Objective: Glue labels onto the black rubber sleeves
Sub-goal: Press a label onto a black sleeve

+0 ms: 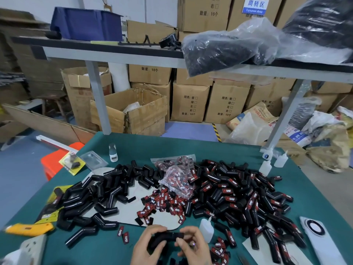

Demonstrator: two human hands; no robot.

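A bent black rubber sleeve [166,238] is held between both hands at the bottom centre of the green table [107,247]. My left hand [148,247] grips its left leg, and my right hand [191,243] pinches its right end. Unlabelled sleeves [99,194] are heaped to the left. Sleeves with red labels [246,199] are piled to the right. Loose red and black labels [164,205] lie in the middle, near a clear bag of labels [177,178]. A small white glue bottle [206,229] stands just right of my right hand.
A yellow utility knife [28,229] lies at the left edge beside a white power strip [28,249]. A white phone [321,238] is at the right edge. More glue bottles [267,166] stand at the back right. A shelf [133,54] hangs overhead.
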